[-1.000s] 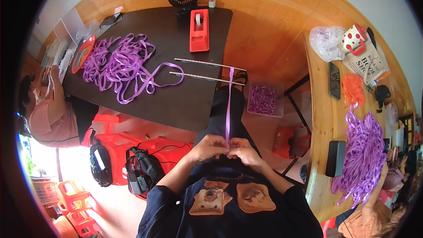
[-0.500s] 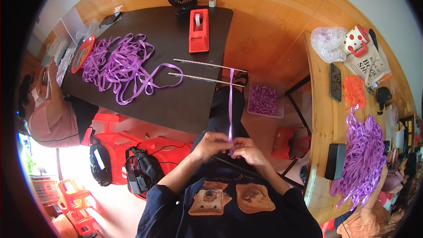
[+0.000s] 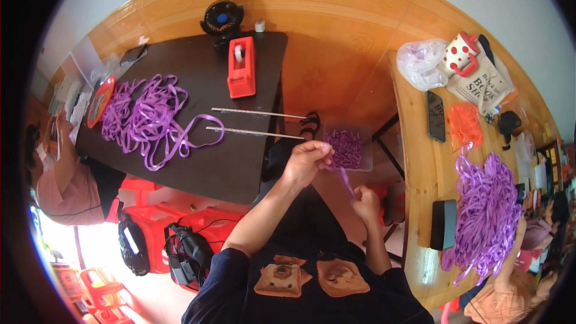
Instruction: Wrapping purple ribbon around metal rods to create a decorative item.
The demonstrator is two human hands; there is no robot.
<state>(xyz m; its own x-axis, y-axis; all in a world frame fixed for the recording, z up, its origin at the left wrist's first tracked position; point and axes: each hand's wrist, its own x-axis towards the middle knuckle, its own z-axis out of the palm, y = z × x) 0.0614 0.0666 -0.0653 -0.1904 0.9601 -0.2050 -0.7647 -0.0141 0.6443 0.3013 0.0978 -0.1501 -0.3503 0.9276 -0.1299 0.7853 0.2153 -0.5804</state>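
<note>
A short purple ribbon [image 3: 346, 181] stretches between my hands, off the dark table. My left hand [image 3: 308, 162] is raised past the ends of the rods, its fingertips pinched on one end of the ribbon. Nearer to me and to the right, my right hand [image 3: 366, 205] is closed around the other part; how much lies inside it is hidden. Two thin metal rods [image 3: 258, 113] stick out over the table's right edge. Beyond my left hand, a clear bin [image 3: 365, 161] on the floor holds many short purple pieces.
The dark table [image 3: 240, 174] carries a tangled purple ribbon heap [image 3: 147, 114], a red tape dispenser [image 3: 242, 67] and a black fan [image 3: 222, 18]. On the wooden table [image 3: 417, 204] at right lie another ribbon pile [image 3: 486, 216], a phone [image 3: 436, 117] and a dotted mug [image 3: 461, 54]. Other people sit on both sides.
My hands have parted, the left going forward and the right to the right. The ribbon that hung across the rods is off them and held between my hands. The whole view has shifted.
</note>
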